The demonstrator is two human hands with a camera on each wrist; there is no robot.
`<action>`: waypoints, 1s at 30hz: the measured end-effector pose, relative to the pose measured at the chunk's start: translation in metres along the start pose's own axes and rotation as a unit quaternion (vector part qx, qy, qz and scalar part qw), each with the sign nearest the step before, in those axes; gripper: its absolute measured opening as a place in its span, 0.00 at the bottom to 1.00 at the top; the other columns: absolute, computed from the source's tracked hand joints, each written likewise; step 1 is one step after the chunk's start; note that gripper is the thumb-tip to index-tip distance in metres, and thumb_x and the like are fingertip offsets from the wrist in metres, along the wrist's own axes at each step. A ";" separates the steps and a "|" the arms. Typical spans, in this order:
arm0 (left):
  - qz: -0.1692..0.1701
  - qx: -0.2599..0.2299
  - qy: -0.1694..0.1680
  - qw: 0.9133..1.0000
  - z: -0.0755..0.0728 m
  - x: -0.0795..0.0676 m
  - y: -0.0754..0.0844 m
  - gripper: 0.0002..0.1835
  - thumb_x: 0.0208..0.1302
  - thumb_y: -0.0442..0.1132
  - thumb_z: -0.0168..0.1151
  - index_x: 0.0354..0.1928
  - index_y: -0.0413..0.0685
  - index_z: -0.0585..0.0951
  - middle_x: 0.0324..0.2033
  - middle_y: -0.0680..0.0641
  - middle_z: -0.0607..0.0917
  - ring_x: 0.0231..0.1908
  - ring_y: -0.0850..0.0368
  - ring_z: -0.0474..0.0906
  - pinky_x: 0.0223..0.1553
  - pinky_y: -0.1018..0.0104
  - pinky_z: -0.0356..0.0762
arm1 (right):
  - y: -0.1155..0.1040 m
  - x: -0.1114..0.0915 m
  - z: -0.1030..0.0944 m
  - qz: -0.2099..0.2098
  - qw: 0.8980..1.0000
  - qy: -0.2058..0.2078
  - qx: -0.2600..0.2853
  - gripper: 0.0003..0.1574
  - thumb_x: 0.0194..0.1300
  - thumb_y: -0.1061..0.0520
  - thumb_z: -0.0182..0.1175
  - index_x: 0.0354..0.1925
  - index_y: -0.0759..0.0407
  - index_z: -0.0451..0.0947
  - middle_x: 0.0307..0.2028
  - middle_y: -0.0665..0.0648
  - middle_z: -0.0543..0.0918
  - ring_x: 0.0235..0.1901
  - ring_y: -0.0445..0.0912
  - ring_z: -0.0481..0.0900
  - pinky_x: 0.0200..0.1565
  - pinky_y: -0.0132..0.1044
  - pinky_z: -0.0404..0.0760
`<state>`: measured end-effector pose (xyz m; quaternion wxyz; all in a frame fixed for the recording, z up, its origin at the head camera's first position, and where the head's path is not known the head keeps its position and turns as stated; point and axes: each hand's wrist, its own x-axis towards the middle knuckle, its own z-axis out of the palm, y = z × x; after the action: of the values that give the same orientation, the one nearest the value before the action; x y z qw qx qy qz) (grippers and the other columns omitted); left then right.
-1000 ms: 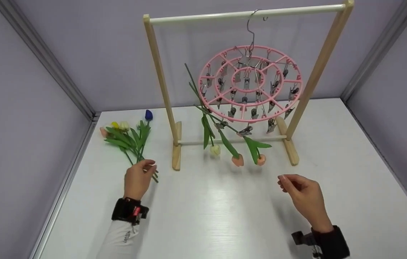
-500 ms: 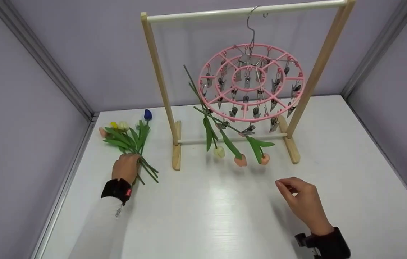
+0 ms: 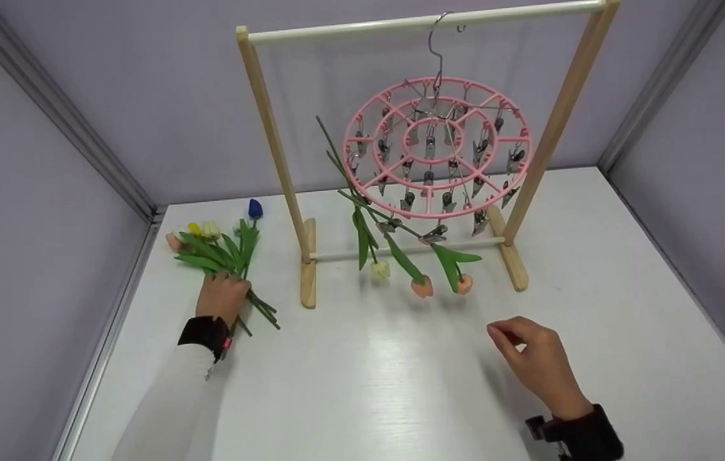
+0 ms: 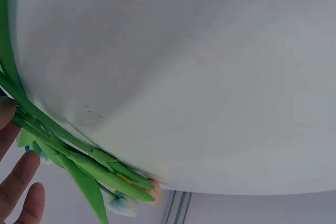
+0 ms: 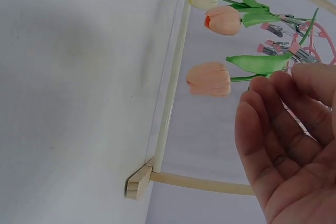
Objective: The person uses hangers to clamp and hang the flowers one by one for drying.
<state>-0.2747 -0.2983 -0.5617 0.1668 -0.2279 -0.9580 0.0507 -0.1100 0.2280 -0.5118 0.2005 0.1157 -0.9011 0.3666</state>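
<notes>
My left hand (image 3: 222, 298) is at the stems of a bunch of artificial tulips (image 3: 221, 251) lying on the table's left side. In the left wrist view its fingers (image 4: 22, 174) are bent and spread beside the green stems (image 4: 39, 124); the thumb's hold is hidden. Blue, yellow, white and peach blooms show in the bunch. My right hand (image 3: 532, 358) hovers at the front right, fingers loosely curled, holding nothing. Above and beyond it, a pink round clip hanger (image 3: 428, 206) carries a white tulip (image 3: 380, 269) and two peach tulips (image 3: 422, 286), heads down.
A wooden rack (image 3: 271, 134) with a white top bar (image 3: 362, 27) stands at the back, the hanger hooked on it. Several metal clips (image 3: 480, 222) dangle from the pink rings. Grey walls (image 3: 36, 211) enclose the white table (image 3: 401, 384).
The left hand has moved left and down onto the tulip stems, then stays there. The right hand hardly moves. The head view shifts slightly.
</notes>
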 end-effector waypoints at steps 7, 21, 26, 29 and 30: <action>0.055 -0.025 0.060 0.996 -0.005 -0.001 -0.011 0.10 0.51 0.21 0.71 0.35 0.38 0.87 0.34 0.37 0.87 0.36 0.37 0.82 0.41 0.42 0.77 | 0.001 -0.001 0.002 0.007 1.000 -0.001 -0.006 0.03 0.62 0.65 0.68 0.35 0.59 0.87 0.29 0.43 0.84 0.27 0.35 0.80 0.31 0.23 0.77; 0.080 -0.086 0.230 0.966 -0.041 0.004 -0.028 0.18 0.47 0.12 0.67 0.41 0.33 0.84 0.36 0.34 0.83 0.39 0.38 0.81 0.55 0.42 0.74 | 0.000 -0.006 0.003 0.009 1.000 0.020 0.001 0.07 0.61 0.67 0.69 0.35 0.55 0.87 0.30 0.40 0.84 0.28 0.36 0.81 0.34 0.20 0.76; 0.070 -0.089 0.279 0.954 -0.068 0.008 -0.026 0.16 0.53 0.13 0.64 0.41 0.33 0.84 0.37 0.35 0.83 0.39 0.39 0.82 0.56 0.43 0.74 | -0.002 -0.007 0.001 0.022 1.000 0.022 0.006 0.07 0.61 0.67 0.69 0.36 0.56 0.87 0.30 0.41 0.84 0.29 0.37 0.82 0.34 0.20 0.76; 0.060 -0.089 0.308 0.945 -0.087 0.010 -0.019 0.14 0.56 0.14 0.63 0.41 0.33 0.84 0.37 0.35 0.84 0.38 0.39 0.82 0.56 0.43 0.74 | -0.005 -0.009 -0.001 0.030 0.999 0.022 0.012 0.07 0.62 0.66 0.69 0.36 0.56 0.87 0.30 0.41 0.84 0.29 0.37 0.82 0.34 0.20 0.77; 0.057 -0.090 0.320 0.941 -0.093 0.011 -0.015 0.14 0.56 0.14 0.63 0.41 0.33 0.84 0.37 0.36 0.84 0.38 0.39 0.82 0.55 0.44 0.74 | -0.006 -0.009 -0.001 0.032 0.999 0.023 0.012 0.07 0.62 0.66 0.69 0.36 0.55 0.87 0.30 0.41 0.84 0.29 0.37 0.82 0.35 0.20 0.77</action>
<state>-0.2583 -0.3050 -0.4682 0.4402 -0.3008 -0.8399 -0.1016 -0.0997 0.2254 -0.5117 0.2076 0.0806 -0.8951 0.3864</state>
